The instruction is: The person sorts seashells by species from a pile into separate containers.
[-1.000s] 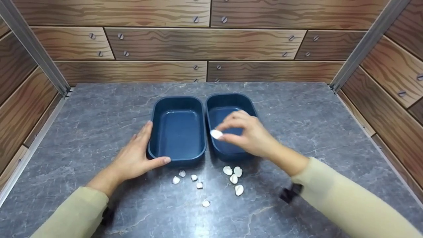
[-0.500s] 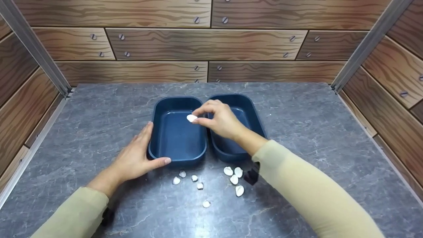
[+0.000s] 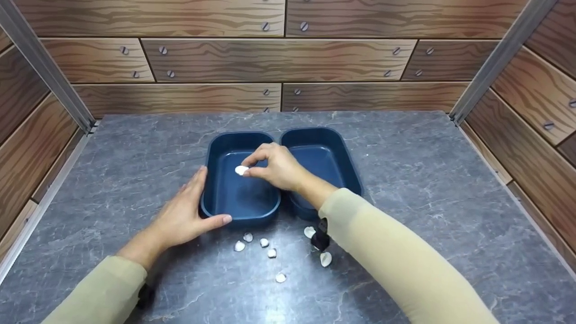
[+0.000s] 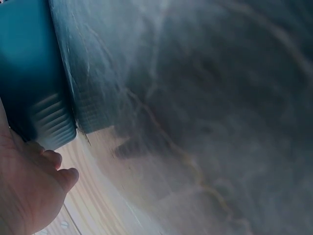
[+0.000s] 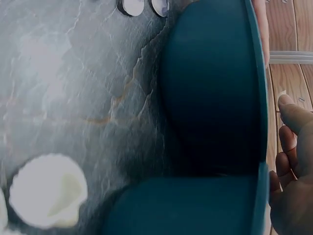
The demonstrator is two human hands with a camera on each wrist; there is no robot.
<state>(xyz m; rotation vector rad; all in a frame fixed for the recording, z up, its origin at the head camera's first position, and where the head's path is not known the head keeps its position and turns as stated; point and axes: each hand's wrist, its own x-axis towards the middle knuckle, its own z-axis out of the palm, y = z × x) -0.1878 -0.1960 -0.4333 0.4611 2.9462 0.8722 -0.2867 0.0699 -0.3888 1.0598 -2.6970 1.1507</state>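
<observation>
Between thumb and fingertips my right hand (image 3: 280, 168) pinches a small white seashell (image 3: 241, 170), held over the left blue tray (image 3: 240, 219). My left hand (image 3: 182, 218) rests against that tray's left side, thumb at the front rim, fingers straight along the wall. The right blue tray (image 3: 339, 139) stands close beside it, partly covered by my right forearm. In the right wrist view the right hand (image 5: 296, 171) shows beyond the tray walls, and a ribbed white shell (image 5: 48, 191) lies on the tabletop.
In front of the left tray lie several small whitish pieces (image 3: 264, 242) on the grey marbled table (image 3: 180, 288). More white shells (image 3: 326, 259) lie near the right tray, some hidden by the dark wrist camera (image 3: 320, 238). Wood-patterned walls (image 3: 279, 58) enclose the back and sides.
My right hand has carried the pinched shell leftward from over the right tray to over the left tray. The left hand has stayed in place.
</observation>
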